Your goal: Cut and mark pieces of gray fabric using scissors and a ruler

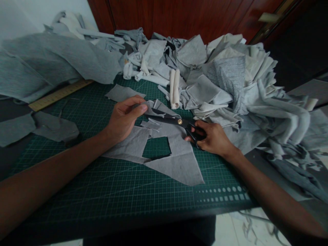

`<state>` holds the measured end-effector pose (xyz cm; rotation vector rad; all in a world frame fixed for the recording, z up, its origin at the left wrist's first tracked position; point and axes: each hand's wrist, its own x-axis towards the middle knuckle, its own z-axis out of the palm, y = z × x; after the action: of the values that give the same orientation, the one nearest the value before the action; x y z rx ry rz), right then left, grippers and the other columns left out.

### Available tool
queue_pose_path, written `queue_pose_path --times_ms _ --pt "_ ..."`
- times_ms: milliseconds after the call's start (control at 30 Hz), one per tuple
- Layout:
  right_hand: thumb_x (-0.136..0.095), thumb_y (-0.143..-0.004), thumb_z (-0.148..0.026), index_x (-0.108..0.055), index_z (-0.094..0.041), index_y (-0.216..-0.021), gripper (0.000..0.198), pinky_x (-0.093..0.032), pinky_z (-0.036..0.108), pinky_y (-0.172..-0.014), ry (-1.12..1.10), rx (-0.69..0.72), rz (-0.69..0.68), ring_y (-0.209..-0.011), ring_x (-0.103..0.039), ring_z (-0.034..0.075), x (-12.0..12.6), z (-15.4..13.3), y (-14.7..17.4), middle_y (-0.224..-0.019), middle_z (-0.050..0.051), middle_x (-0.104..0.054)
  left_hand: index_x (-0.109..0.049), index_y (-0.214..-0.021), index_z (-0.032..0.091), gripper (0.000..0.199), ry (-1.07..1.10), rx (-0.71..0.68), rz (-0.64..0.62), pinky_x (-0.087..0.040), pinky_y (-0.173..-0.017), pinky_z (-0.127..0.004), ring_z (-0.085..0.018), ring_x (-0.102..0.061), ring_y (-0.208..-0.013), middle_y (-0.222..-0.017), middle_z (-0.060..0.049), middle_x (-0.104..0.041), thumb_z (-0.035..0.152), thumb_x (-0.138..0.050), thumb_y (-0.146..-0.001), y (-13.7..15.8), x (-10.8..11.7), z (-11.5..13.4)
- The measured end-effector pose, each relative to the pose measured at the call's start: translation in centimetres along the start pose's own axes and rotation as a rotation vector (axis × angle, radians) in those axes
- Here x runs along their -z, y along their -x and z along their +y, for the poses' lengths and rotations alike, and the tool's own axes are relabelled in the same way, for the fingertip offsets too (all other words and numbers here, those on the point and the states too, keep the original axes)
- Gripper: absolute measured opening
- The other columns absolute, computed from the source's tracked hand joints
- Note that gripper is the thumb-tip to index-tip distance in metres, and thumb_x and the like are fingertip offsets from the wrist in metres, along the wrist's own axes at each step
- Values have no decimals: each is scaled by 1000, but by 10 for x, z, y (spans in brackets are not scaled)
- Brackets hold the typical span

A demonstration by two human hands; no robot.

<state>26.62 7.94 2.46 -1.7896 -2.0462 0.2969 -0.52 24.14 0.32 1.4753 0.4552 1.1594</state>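
Observation:
My right hand (214,137) is closed around the handles of black scissors (179,121), whose blades point left across the mat. Between thumb and fingers, my left hand (125,118) pinches a small grey fabric piece (150,108) at the blade tips. The blades are slightly apart, with cloth around them. Below the scissors lie flat grey fabric pieces (179,163) with angled edges. Another grey scrap (124,93) rests just beyond my left hand.
A green cutting mat (107,191) covers the table. A large heap of grey and cream cloth (217,75) spreads along the back and right. At left are a yellow ruler (60,95), a big grey cloth (64,58) and loose scraps (55,126). A wooden door (179,17) stands behind.

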Motion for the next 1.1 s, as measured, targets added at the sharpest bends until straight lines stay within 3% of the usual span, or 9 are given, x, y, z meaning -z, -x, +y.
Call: queue_pose_path --times_ms 367,500,633,767,933,1100 --pt "-70 -89 -54 -58 -20 -82 37 -27 28 -54 47 36 33 -51 -48 13 0 0 0 -63 0 -58 -82 -79 30 15 73 -26 6 -45 -78 -31 -15 -56 -82 -81 2 -69 42 -91 -77 -2 5 -10" --pt "-72 -89 -53 -58 -20 -82 37 -27 27 -53 37 40 31 -50 -47 12 -1 1 0 -63 -1 -57 -78 -77 26 19 106 4 9 -47 -74 -28 -13 -56 -79 -80 2 -67 40 -91 -77 -2 3 -8" --pt "-76 -86 -52 -58 -20 -81 37 -27 27 -53 -22 12 38 -49 -45 11 -1 2 -1 -61 -3 -55 -72 -81 22 19 133 74 24 -45 -64 -27 -13 -56 -71 -77 1 -61 36 -84 -83 -2 0 0" --pt "-79 -84 -52 -58 -20 -81 38 -29 27 -53 -90 -12 36 -50 -44 11 0 3 -2 -60 -4 -51 -69 -84 21 12 178 134 11 -48 -65 -27 -14 -58 -71 -76 1 -59 30 -75 -89 -2 -1 5" --pt "-80 -84 -52 -58 -21 -82 39 -32 26 -52 -160 5 52 -51 -41 11 -1 4 -1 -61 -5 -49 -70 -88 22 18 186 130 37 -47 -67 -27 -14 -58 -73 -79 1 -61 34 -82 -85 -1 1 0" --pt "-80 -85 -58 -55 -21 -80 45 -29 25 -50 -250 26 76 -52 -39 10 -3 2 -2 -63 -6 -47 -69 -90 19 24 190 158 -23 -45 -65 -25 -12 -53 -69 -76 2 -59 37 -84 -85 2 0 -2"
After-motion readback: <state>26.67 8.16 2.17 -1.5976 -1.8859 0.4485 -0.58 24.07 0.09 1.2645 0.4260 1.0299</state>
